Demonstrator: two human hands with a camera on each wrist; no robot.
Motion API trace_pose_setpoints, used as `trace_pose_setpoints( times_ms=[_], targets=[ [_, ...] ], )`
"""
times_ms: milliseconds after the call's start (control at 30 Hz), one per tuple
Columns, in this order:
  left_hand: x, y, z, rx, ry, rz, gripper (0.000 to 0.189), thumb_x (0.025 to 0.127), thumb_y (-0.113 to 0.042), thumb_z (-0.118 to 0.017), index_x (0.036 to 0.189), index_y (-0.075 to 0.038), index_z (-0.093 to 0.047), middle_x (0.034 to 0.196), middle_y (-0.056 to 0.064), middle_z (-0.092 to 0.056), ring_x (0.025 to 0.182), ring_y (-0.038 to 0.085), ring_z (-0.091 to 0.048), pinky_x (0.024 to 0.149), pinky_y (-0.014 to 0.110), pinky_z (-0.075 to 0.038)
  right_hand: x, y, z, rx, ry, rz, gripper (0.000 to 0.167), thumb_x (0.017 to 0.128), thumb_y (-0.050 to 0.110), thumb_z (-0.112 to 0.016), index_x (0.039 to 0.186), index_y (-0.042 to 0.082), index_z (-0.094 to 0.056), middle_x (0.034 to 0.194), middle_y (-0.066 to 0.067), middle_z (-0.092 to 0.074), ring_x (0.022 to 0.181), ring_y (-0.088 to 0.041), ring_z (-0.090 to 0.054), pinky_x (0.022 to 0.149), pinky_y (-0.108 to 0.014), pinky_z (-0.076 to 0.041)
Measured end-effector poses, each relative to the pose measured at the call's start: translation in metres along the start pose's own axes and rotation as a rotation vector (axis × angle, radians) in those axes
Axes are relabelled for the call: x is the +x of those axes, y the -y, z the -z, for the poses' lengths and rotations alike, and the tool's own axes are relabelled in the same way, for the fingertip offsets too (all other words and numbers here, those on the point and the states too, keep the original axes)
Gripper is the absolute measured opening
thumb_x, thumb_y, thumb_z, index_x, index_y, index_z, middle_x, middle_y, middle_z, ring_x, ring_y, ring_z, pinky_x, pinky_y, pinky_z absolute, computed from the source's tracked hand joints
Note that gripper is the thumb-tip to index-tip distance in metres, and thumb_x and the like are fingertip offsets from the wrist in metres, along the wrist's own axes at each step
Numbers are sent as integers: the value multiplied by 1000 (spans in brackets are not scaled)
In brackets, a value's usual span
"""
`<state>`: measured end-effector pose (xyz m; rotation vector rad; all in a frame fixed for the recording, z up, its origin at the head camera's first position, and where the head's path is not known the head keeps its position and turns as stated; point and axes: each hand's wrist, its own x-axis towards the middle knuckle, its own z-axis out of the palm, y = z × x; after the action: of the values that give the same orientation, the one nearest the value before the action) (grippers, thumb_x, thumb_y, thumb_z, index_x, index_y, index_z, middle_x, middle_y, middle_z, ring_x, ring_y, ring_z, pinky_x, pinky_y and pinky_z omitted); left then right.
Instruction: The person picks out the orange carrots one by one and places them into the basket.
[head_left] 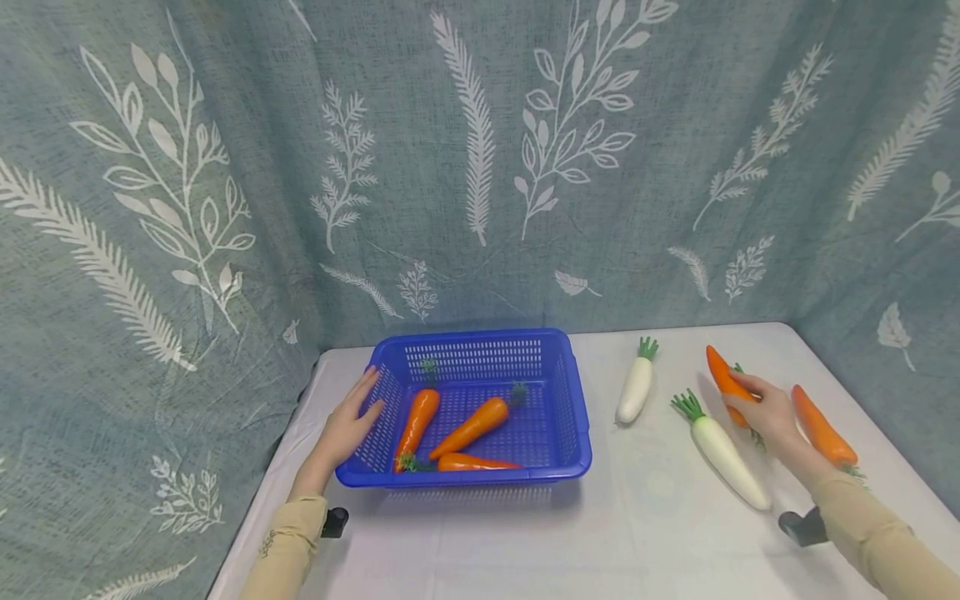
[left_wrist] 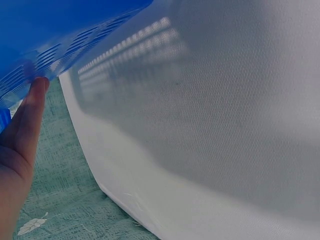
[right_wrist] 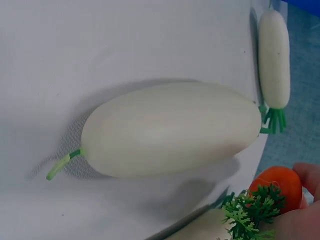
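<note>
My left hand (head_left: 348, 427) rests against the left side of a blue plastic basket (head_left: 465, 480), its fingers fairly straight. In the left wrist view, the fingertips touch the slotted basket wall (left_wrist: 50, 55). Several orange carrots lie inside, among them one slanting carrot (head_left: 471, 427). At the right, my right hand (head_left: 768, 417) grips another carrot (head_left: 723, 375) by its thicker part. The right wrist view shows that carrot's orange end (right_wrist: 280, 185) and green leafy top (right_wrist: 252, 210) beside the fingers. Under the right hand, a white radish (right_wrist: 200, 227) is mostly hidden.
Left of the right hand lies a white radish (head_left: 729, 462) with green stems; another radish (head_left: 636, 390) lies nearer the basket. A carrot (head_left: 823, 427) lies right of the hand. White cloth (head_left: 510, 550) covers the table, and a patterned curtain (head_left: 420, 208) hangs behind it.
</note>
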<state>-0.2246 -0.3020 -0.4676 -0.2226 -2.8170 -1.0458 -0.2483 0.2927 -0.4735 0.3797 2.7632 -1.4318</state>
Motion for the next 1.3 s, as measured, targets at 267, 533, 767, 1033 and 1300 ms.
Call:
trace_pose_setpoints(
  times_ms=[267, 533, 767, 1033, 1300],
  targets=[
    [0, 1, -1, 6, -3, 4, 55, 99, -17, -45, 148, 0, -26, 157, 18, -19, 142, 42, -21, 115, 58, -19, -2, 4, -5, 37, -20, -17, 57, 97, 19, -52, 147, 5, -29, 151, -28, -26, 133, -47, -30, 108, -54, -36],
    [1, 2, 0, 13, -5, -8, 55, 99, -17, -45, 148, -1, -26, 157, 19, -20, 142, 43, -22, 114, 59, -20, -5, 11, -12, 57, 13, 5, 57, 97, 18, -51, 147, 4, -29, 151, -28, -25, 134, -47, -29, 108, -53, -36],
    [1, 1, -1, 11, -6, -7, 55, 99, -17, -45, 148, 0, -26, 157, 19, -20, 142, 43, -22, 114, 59, -20, -8, 19, -21, 73, 62, 67, 56, 97, 18, -51, 147, 3, -31, 149, -28, -30, 133, -45, -33, 108, -52, -38],
    [1, 0, -1, 6, 0, 4, 55, 100, -18, -45, 149, -1, -26, 157, 19, -19, 142, 42, -21, 115, 58, -19, -10, 31, -27, 72, 94, 103, 56, 95, 17, -53, 146, 2, -33, 148, -28, -33, 128, -41, -40, 100, -39, -47],
    [1, 1, -1, 6, -4, -1, 55, 99, -17, -45, 148, 0, -26, 157, 19, -19, 142, 43, -21, 114, 59, -19, -12, 39, -32, 90, 123, 119, 57, 95, 19, -54, 146, 3, -34, 148, -27, -34, 124, -40, -45, 78, -13, -47]
  ],
)
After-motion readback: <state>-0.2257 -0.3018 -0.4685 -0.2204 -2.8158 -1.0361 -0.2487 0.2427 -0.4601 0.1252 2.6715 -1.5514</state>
